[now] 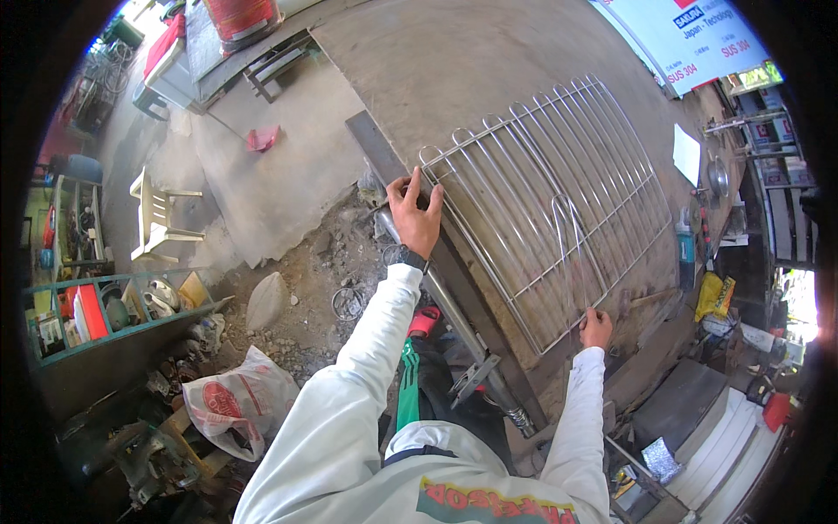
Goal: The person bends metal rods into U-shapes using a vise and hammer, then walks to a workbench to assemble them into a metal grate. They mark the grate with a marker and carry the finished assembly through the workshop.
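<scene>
A shiny metal grille (pixel 529 179) of parallel bars with looped ends lies flat on the workbench (pixel 436 52). At its near left corner is my left hand (pixel 415 218), with forefinger and thumb on either side of the side rail. A dark watch (pixel 410 257) is on that wrist. By the grille's near right edge, my right hand (pixel 595 330) is closed on the lower end of a thin bent metal rod (pixel 559 223). The rod's U-shaped bend rests over the grille's middle bars. My right fingertips partly hide the rod's ends.
A metal pipe (pixel 454 314) runs along the bench edge beside me. Rubble covers the ground to the left, with a plastic bag (pixel 240 402) and a tool rack (pixel 122 306). Farther off stands a cream plastic chair (pixel 155 214). White paper (pixel 687 155) lies on the bench at right.
</scene>
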